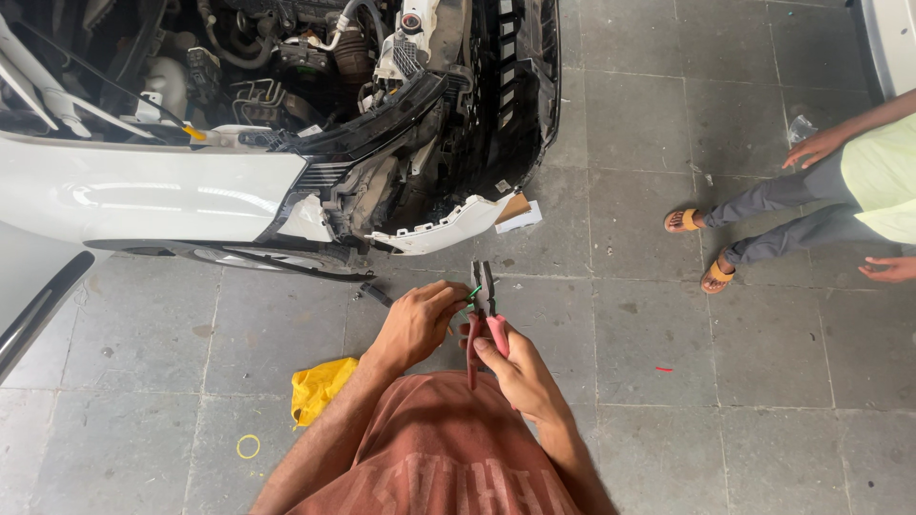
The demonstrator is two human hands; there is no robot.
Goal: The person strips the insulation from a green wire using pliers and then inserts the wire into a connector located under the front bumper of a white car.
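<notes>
Hiding most of a green wire [472, 293], left hand [417, 322] meets pliers [485, 310].

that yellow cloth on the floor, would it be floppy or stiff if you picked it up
Probably floppy: the yellow cloth lies crumpled in soft folds on the tiled floor, so it would likely droop from wherever it is pinched. It looks thin, so likely light for its size. Pushed, it would probably bunch and drag, not roll or tip.

One head-worn view, steeply downward, close above the hands, toward tiled floor [668, 401] and car front [286, 181].
</notes>
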